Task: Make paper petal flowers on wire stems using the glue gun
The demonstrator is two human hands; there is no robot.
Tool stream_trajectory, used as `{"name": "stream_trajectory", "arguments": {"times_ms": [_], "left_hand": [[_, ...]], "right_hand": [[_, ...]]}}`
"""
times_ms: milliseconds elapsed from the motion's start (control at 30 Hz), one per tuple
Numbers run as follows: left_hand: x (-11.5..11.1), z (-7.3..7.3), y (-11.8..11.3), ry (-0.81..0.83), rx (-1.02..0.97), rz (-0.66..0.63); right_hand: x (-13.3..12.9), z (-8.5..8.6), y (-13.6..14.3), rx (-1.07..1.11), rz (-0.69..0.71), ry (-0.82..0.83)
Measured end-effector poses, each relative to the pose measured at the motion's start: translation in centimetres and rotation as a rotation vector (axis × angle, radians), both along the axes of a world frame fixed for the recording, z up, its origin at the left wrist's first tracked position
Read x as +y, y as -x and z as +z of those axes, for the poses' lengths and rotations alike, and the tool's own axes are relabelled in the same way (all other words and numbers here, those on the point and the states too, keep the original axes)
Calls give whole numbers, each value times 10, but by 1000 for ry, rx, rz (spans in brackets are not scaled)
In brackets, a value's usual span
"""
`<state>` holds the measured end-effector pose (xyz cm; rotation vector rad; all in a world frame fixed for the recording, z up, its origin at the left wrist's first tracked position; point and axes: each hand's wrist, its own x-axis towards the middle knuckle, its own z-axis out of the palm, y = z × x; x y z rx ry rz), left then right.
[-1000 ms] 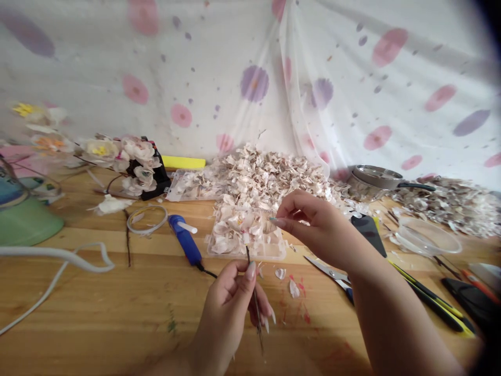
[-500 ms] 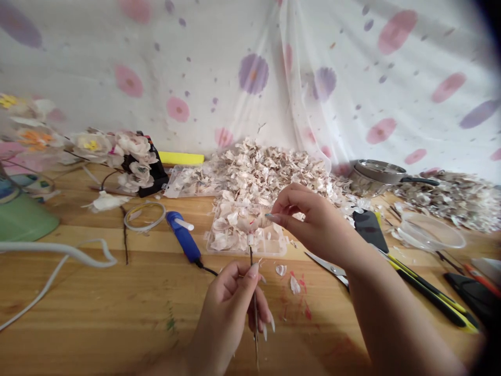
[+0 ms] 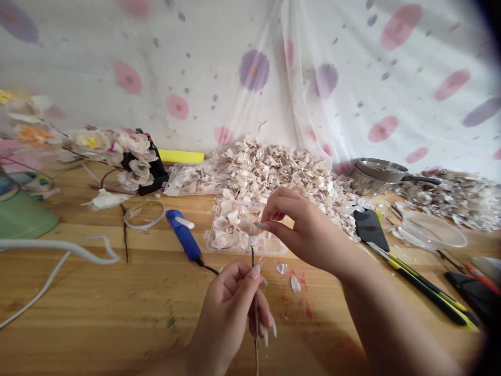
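Note:
My left hand (image 3: pixel 230 297) is closed around a thin dark twig (image 3: pixel 256 308), its thumb and index finger pinching it near the upper end. The twig stands nearly upright, its top in front of a clear plastic compartment box (image 3: pixel 276 249) filled with pale petals (image 3: pixel 227 230). Above that tip, my right hand (image 3: pixel 293 219) is closed in a pinch. A speck of red shows at its fingertips; what they hold is too small to name. Two loose petals, one of them this petal (image 3: pixel 295 283), lie on the wooden table (image 3: pixel 156 308) right of the twig.
A blue glue gun (image 3: pixel 183 237) with a cable lies left of the box. Behind are a large petal heap (image 3: pixel 270 164) and a metal pan (image 3: pixel 381 169). A yellow-black utility knife (image 3: pixel 426 287) and a clear lid (image 3: pixel 434 230) are at right, finished flowers (image 3: pixel 133 151) at left.
My right hand has moved left, bringing its fingertips over the twig's tip. My left hand keeps the twig almost in place. The scissors seen earlier are now hidden behind my right arm.

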<state>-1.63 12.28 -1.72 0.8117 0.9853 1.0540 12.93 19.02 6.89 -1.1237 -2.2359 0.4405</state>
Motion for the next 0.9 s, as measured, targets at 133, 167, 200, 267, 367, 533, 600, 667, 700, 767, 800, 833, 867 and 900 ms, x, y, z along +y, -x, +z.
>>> {"name": "stream_trajectory", "arguments": {"times_ms": [133,167,200,267,367,533,600,667,700,767,800,833,867,900], "left_hand": [[-1,0,1,7,-22,-3],[-1,1,1,13,-31,-5],[-1,1,1,19,-40,-7],[-1,1,1,26,-51,-14],[-3,2,1,26,-62,-19],[-3,3,1,39,-77,-34],[-3,3,1,41,-77,-36],[-3,3,2,35,-80,-35],[-3,3,2,30,-84,-36],[-4,3,2,27,-87,-34],[-4,3,2,28,-87,-33],[-4,2,2,32,-87,-33],[-4,2,2,37,-86,-32],[-4,2,2,40,-86,-33]], "right_hand": [[0,-1,2,-16,-8,-22],[0,-1,2,-19,-12,-27],[0,-1,2,-21,-14,-32],[0,-1,2,-25,-19,-41],[1,-2,2,-29,-38,-60],[1,-3,2,-32,-63,-85],[1,-3,3,-33,-63,-87],[1,-3,3,-33,-64,-87],[1,-3,3,-35,-67,-86],[2,-3,3,-43,-72,-84],[2,-3,3,-47,-76,-84],[2,-3,3,-52,-78,-84],[2,-3,2,-55,-79,-84],[2,-3,2,-56,-80,-86]]}}
